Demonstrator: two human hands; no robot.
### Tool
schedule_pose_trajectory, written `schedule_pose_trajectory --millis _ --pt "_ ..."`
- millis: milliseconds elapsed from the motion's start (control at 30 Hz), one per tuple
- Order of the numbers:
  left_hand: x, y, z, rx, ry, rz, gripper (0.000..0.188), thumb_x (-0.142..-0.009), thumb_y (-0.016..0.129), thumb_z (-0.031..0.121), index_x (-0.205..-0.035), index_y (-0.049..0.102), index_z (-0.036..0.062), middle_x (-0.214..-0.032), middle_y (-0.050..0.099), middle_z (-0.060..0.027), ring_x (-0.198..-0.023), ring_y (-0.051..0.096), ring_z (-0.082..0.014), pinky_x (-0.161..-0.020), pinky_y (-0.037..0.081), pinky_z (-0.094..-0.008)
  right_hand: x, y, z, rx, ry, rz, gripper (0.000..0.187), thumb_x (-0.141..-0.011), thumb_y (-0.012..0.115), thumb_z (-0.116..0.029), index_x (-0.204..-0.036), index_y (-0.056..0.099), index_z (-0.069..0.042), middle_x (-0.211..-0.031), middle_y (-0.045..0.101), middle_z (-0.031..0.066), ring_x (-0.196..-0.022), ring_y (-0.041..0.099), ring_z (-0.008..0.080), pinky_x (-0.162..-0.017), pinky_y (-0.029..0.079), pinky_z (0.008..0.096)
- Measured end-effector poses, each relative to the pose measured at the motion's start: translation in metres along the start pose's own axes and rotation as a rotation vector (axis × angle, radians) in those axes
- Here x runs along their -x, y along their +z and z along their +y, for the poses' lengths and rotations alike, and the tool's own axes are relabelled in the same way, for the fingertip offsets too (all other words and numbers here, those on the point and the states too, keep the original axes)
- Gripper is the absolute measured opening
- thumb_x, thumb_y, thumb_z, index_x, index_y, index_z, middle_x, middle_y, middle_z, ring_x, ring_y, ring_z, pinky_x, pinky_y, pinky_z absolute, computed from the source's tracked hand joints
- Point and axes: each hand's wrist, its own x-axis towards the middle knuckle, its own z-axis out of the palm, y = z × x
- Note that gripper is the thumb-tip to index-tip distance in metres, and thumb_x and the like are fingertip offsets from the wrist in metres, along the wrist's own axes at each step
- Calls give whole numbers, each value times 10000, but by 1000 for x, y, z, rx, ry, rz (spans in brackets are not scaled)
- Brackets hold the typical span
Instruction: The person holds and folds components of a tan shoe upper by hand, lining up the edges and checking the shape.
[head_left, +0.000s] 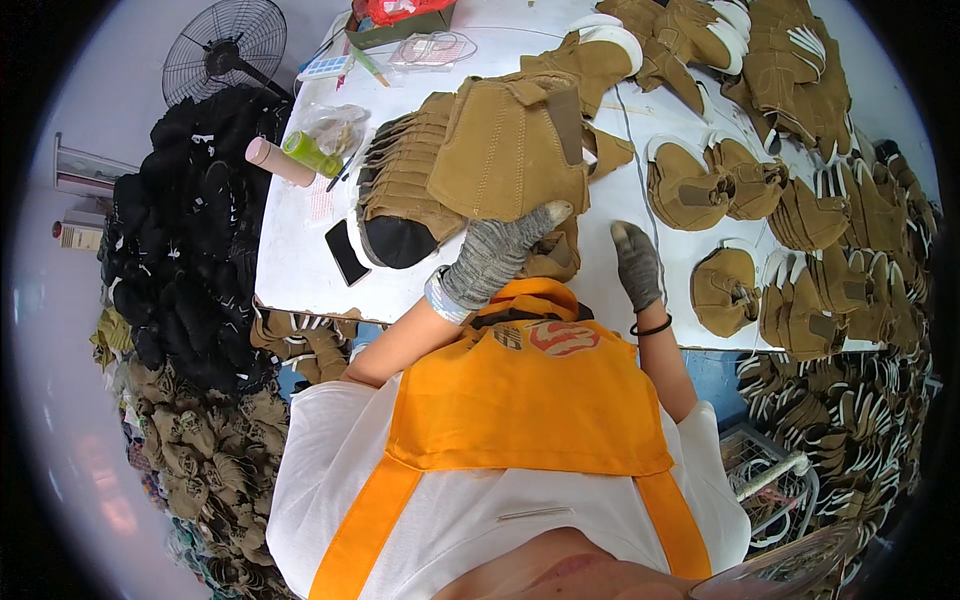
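Brown fabric piece extends beyond the left hand, clamped on its near edge.

Left hand, grey knit glove: touching the lower edge of a brown stitched panel; its grip is unclear. Right hand, matching glove, dark wristband: near the table edge, apart from the panel, fingers extended. White table, bearing: brown bundle with black part, left of the panel; dark-screened phone; pink cylinder beside a green one; brown pale-edged pieces, grouped at right. Orange apron, worn over white shirt. Left side: caged fan, black heap.
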Motion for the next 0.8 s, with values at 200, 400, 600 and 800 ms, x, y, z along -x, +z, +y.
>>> schedule_pose_trajectory --millis 200,400,600,800 --pt "-8 -4 -8 -436 182 -227 418 -779 720 243 -1082 567 -1 -999 610 -92 -941 578 -193 -795 484 -322 -19 33 -54 -401 -99 -347 637 -871 465 -550 -1269 436 -53 -1271 491 101 -1114 489 226 -968 377 347" --pt "14 -21 14 -342 262 -371 511 -760 739 245 -1167 526 21 -1069 596 -73 -1005 545 -173 -886 439 -305 -7 3 -141 -1350 86 -557 534 -929 440 -439 -1316 384 -76 -1274 478 98 -1104 500 229 -953 425 340" --pt "15 -39 7 174 -113 -259 680 -749 753 243 -1296 413 24 -1239 511 -69 -1112 475 -150 -940 399 -285 -26 1 -138 -1433 298 -479 461 -965 388 -391 -1311 384 -87 -1228 500 83 -1097 512 204 -902 478 335" --pt "6 -46 -5 209 44 -255 714 -757 740 234 -1332 374 21 -1241 508 -60 -1143 461 -157 -973 379 -295 -33 0 -140 -1333 169 -361 409 -962 426 -296 -1284 388 -48 -1183 526 93 -1050 544 218 -857 492 309"
